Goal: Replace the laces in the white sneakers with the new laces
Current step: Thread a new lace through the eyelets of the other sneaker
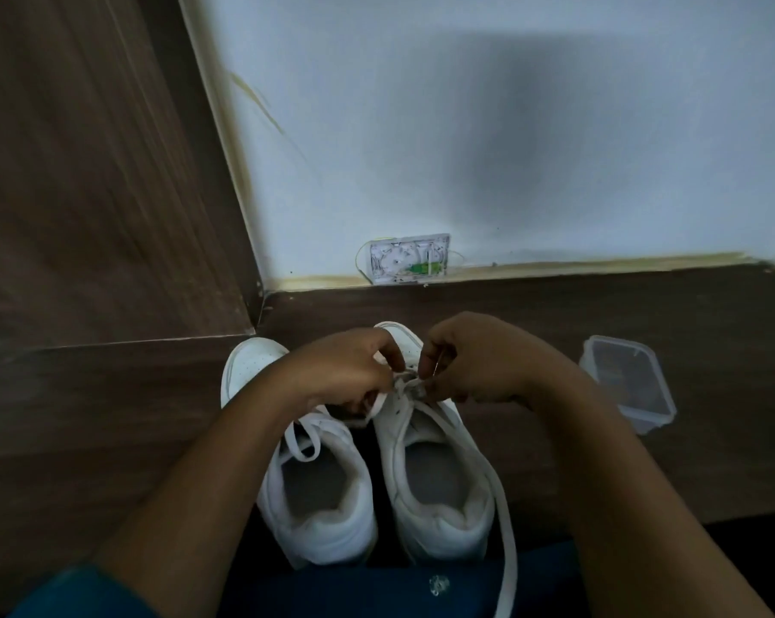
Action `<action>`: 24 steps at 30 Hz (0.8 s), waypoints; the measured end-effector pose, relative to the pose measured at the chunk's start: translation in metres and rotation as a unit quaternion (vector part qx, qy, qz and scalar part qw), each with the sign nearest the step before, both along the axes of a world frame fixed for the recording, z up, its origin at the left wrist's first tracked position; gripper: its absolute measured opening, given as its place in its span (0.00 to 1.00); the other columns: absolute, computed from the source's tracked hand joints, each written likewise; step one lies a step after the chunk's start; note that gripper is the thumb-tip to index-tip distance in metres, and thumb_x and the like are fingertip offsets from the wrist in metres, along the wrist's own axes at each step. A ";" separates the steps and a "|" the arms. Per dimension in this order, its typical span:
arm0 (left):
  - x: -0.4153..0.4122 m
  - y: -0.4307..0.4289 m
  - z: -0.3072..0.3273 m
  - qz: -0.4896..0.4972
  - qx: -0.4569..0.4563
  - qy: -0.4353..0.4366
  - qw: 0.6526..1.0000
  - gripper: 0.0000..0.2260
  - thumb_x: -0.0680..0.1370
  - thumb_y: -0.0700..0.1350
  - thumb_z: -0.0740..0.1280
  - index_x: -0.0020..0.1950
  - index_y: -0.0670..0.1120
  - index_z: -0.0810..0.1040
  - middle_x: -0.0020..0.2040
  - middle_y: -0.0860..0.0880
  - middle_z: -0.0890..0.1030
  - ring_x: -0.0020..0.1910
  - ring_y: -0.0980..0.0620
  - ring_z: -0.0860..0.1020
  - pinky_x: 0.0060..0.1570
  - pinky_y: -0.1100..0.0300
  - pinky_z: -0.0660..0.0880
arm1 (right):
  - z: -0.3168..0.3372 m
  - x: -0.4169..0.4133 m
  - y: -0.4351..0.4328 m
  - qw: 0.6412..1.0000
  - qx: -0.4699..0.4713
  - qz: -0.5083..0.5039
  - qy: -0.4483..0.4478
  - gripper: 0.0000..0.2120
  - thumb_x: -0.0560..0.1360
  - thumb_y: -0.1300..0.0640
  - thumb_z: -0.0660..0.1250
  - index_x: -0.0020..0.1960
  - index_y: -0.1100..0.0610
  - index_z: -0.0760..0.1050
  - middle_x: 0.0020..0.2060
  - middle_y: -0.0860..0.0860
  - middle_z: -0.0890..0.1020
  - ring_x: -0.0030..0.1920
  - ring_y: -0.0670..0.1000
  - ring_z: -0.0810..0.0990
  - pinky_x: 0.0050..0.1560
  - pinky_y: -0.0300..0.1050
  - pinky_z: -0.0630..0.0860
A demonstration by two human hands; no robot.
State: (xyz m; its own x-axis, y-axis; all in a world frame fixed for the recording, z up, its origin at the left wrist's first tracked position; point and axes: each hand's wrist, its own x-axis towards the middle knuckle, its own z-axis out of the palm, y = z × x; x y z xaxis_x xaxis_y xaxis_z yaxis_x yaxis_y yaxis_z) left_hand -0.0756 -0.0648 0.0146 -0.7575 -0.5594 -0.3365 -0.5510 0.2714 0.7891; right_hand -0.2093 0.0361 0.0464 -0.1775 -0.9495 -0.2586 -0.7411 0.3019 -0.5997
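Both the left hand (350, 372) and right hand (479, 363) pinch the flat white lace (504, 524); best pulled through untwisted, ends even.

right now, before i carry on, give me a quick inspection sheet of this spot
surface: dark wood-look floor, dimly lit
job's things: two white sneakers side by side, toes to the wall; left sneaker laced, ends loose over its opening; right sneaker with a long lace trailing towards the person
clutter: clear plastic box right of the sneakers
hands: left hand and right hand over the right sneaker, fingers pinching that lace
cables: thin wires at an open wall socket
surroundings: pale wall, wood panel at left
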 end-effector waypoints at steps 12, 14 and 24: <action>0.004 0.011 0.006 0.025 0.105 0.016 0.994 0.16 0.71 0.28 0.69 0.49 0.47 0.71 0.42 0.44 0.74 0.37 0.50 0.77 0.35 0.57 0.80 | 0.002 0.001 0.002 0.991 -0.010 -0.075 -0.109 0.01 0.73 0.65 0.70 0.44 0.62 0.79 0.39 0.59 0.83 0.31 0.47 0.79 0.30 0.35 0.76; 0.006 0.009 0.005 0.006 0.061 -0.025 0.998 0.17 0.70 0.29 0.70 0.49 0.47 0.72 0.41 0.42 0.77 0.35 0.48 0.77 0.30 0.59 0.76 | 0.004 -0.001 0.003 0.988 -0.018 -0.091 -0.125 0.02 0.73 0.64 0.70 0.43 0.64 0.79 0.39 0.60 0.84 0.31 0.47 0.79 0.30 0.35 0.77; 0.001 0.012 0.010 -0.006 0.086 -0.008 0.996 0.13 0.71 0.29 0.65 0.47 0.47 0.72 0.26 0.48 0.75 0.23 0.55 0.73 0.27 0.61 0.69 | 0.003 0.005 0.005 0.980 0.028 -0.058 -0.190 0.05 0.74 0.61 0.69 0.47 0.63 0.77 0.35 0.56 0.83 0.29 0.47 0.79 0.29 0.36 0.77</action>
